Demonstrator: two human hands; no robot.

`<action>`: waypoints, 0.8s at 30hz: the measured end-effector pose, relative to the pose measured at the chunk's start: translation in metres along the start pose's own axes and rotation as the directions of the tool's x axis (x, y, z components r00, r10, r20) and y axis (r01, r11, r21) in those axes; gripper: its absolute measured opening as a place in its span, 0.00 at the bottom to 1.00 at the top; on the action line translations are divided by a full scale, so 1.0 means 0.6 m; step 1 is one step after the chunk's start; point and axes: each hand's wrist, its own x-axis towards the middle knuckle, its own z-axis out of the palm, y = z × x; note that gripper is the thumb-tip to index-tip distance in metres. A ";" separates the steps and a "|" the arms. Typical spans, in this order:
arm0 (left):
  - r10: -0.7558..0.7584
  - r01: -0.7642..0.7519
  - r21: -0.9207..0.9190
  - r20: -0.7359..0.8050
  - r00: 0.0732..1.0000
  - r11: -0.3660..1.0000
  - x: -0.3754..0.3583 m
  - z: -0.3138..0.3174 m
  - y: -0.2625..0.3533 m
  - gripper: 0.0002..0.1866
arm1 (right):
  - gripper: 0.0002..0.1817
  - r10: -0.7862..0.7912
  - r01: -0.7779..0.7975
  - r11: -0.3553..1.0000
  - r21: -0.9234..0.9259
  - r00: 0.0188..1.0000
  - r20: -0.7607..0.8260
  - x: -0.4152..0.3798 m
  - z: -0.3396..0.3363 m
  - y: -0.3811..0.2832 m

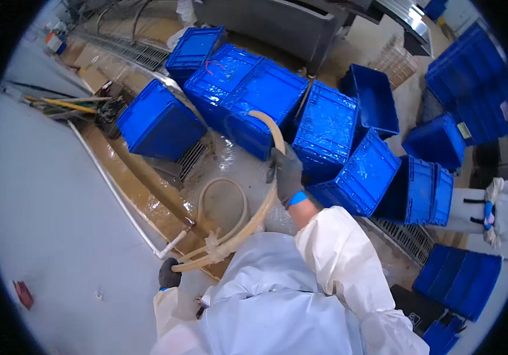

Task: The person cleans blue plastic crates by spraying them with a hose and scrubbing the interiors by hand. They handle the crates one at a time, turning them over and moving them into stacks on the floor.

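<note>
A thick beige hose (253, 228) curves across in front of my grey-white apron (266, 307). My right hand (288, 173), in a dark glove, is closed around its upper stretch. Beyond that hand, the hose's free end bends left over the wet blue crates (272, 89). Lower left, my gloved left hand (170, 274) is at the hose's other visible stretch and appears closed on it; its fingers are partly hidden. Clear wrapping (214, 245) surrounds the hose between my hands, and a thinner loop (245, 204) hangs beyond it.
A white pipe (115, 188) runs along a brown ledge at left. Floor grates (406, 241) lie among the crates. More blue crates (473, 83) are stacked at right, near another person in a light apron (470, 207). Long-handled tools (68, 106) lean at far left.
</note>
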 end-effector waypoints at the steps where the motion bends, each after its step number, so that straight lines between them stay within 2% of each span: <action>1: -0.002 0.002 -0.007 0.008 1.000 1.000 0.002 -0.001 -0.003 0.10 | 0.15 -0.006 0.006 1.000 0.004 1.000 -0.010 0.000 0.001 -0.001; 3: -0.003 0.003 -0.021 0.028 1.000 1.000 0.013 -0.007 0.001 0.06 | 0.11 0.006 -0.004 1.000 0.017 0.997 -0.080 -0.003 -0.019 0.015; 4: -0.065 0.068 -0.050 0.061 0.996 0.996 0.018 -0.013 0.017 0.03 | 0.11 0.025 -0.022 0.999 0.026 0.992 -0.124 -0.002 -0.038 0.033; 9: 0.038 -0.037 -0.031 0.054 0.998 0.999 0.048 -0.009 0.050 0.04 | 0.07 0.180 -0.136 0.981 0.140 0.906 -0.383 -0.071 -0.147 0.068; 12: 0.110 -0.109 -0.018 0.100 0.989 0.994 0.071 0.003 0.055 0.06 | 0.07 0.158 -0.091 0.982 0.164 0.870 -0.467 -0.115 -0.213 0.077; 15: 0.182 -0.186 0.023 0.136 0.974 0.982 0.100 0.014 0.083 0.07 | 0.06 0.107 -0.003 0.979 0.203 0.856 -0.506 -0.146 -0.250 0.060; 16: 0.223 -0.230 0.035 0.143 0.964 0.973 0.113 0.025 0.076 0.08 | 0.07 0.135 -0.007 0.972 0.235 0.836 -0.531 -0.149 -0.257 0.058; 17: 0.264 -0.274 0.048 0.153 0.952 0.960 0.124 0.032 0.068 0.10 | 0.11 0.135 -0.055 0.986 0.158 0.820 -0.556 -0.150 -0.266 0.061; 20: 0.213 -0.236 0.052 0.277 0.937 0.970 0.151 0.038 0.068 0.10 | 0.10 0.115 0.016 0.968 0.250 0.858 -0.501 -0.149 -0.279 0.060; 23: 0.228 -0.280 0.151 0.291 0.929 0.948 0.146 0.025 0.124 0.11 | 0.09 0.134 0.033 0.944 0.330 0.871 -0.473 -0.158 -0.290 0.058; 24: 0.227 -0.267 0.104 0.294 0.929 0.958 0.144 0.026 0.136 0.11 | 0.09 0.134 0.039 0.936 0.349 0.878 -0.459 -0.163 -0.300 0.055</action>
